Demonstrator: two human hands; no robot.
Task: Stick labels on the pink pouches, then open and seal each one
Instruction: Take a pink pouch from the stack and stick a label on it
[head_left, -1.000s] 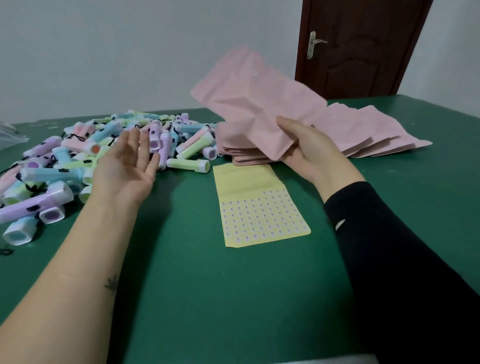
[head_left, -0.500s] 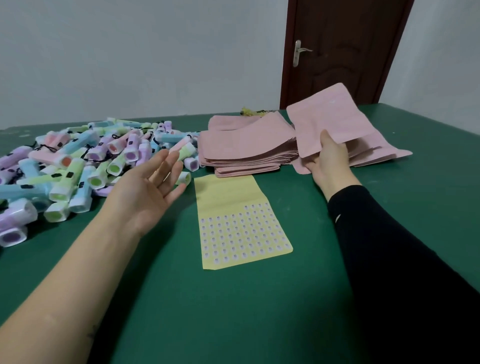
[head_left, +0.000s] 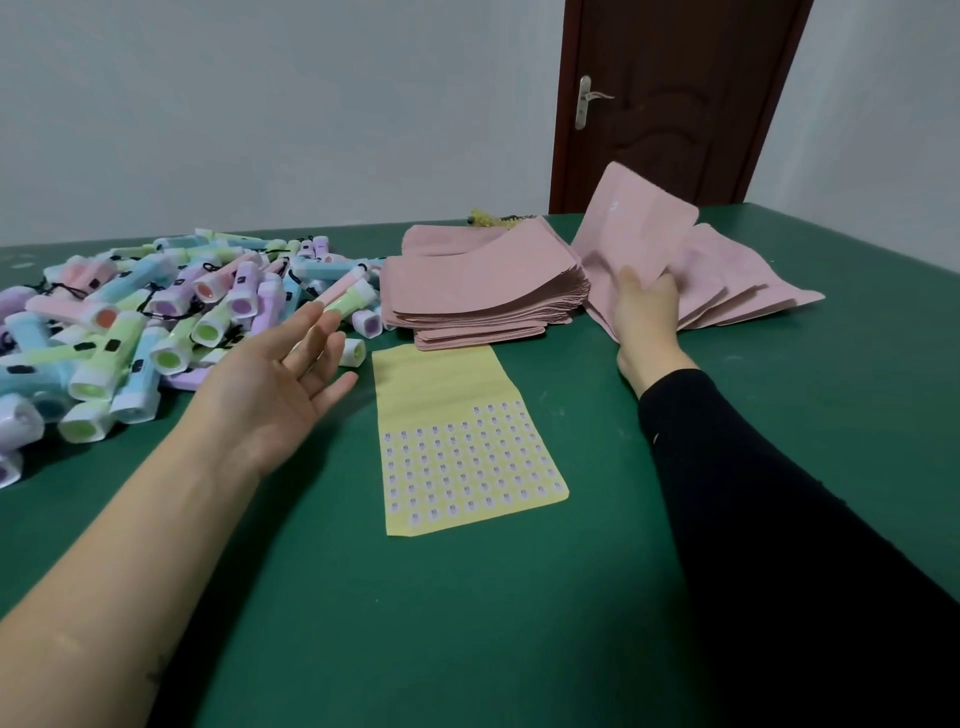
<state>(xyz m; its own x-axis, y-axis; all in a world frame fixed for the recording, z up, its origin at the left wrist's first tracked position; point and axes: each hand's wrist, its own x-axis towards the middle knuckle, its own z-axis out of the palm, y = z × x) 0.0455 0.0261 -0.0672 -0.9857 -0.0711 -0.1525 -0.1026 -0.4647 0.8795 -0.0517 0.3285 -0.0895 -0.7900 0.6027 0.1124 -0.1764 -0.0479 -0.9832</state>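
A thick stack of pink pouches (head_left: 467, 291) lies at the table's middle back. To its right, several more pink pouches are fanned out (head_left: 737, 280). My right hand (head_left: 644, 312) grips one pink pouch (head_left: 636, 234) at its lower edge and holds it tilted up over the fanned pile. A yellow label sheet (head_left: 457, 441) with several rows of small stickers lies flat in front of the stack. My left hand (head_left: 280, 384) hovers palm up, fingers spread, just left of the sheet and holds nothing.
A heap of pastel toy flashlights (head_left: 156, 322) covers the left of the green table (head_left: 415, 623). A dark brown door (head_left: 675, 104) stands behind the table's far right edge. A small yellow object (head_left: 488, 218) lies behind the pouch stack.
My right hand carried the lifted pouch from above the stack over to the fanned pile on the right. My left hand drifted right, toward the label sheet.
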